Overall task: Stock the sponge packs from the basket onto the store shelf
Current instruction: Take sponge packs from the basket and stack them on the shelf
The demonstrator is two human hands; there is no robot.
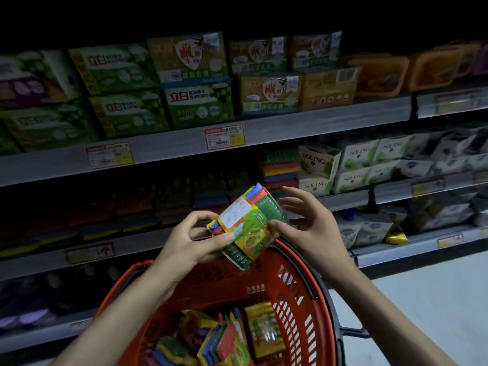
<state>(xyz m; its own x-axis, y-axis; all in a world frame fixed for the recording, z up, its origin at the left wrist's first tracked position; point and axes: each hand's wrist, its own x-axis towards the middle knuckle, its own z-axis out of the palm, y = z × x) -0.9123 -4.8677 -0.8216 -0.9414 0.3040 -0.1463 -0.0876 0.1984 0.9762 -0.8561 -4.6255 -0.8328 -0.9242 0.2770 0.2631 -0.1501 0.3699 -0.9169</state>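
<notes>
A colourful sponge pack (247, 224) with a white label is held tilted above the red basket (293, 283). My left hand (192, 237) grips its left end, thumb across the front. My right hand (307, 224) touches the pack's right side with its thumb, the other fingers spread and loosely bent. Several more sponge packs (224, 336) lie in the basket's bottom. On the middle shelf (158, 240) behind the pack stand dim rows of the same sponge packs (281, 167).
The upper shelf (317, 120) carries green and yellow soap boxes (195, 80) with price tags on its edge. White SOLING boxes (353, 165) stand to the right of the sponges. Pale floor (435, 299) lies at the right.
</notes>
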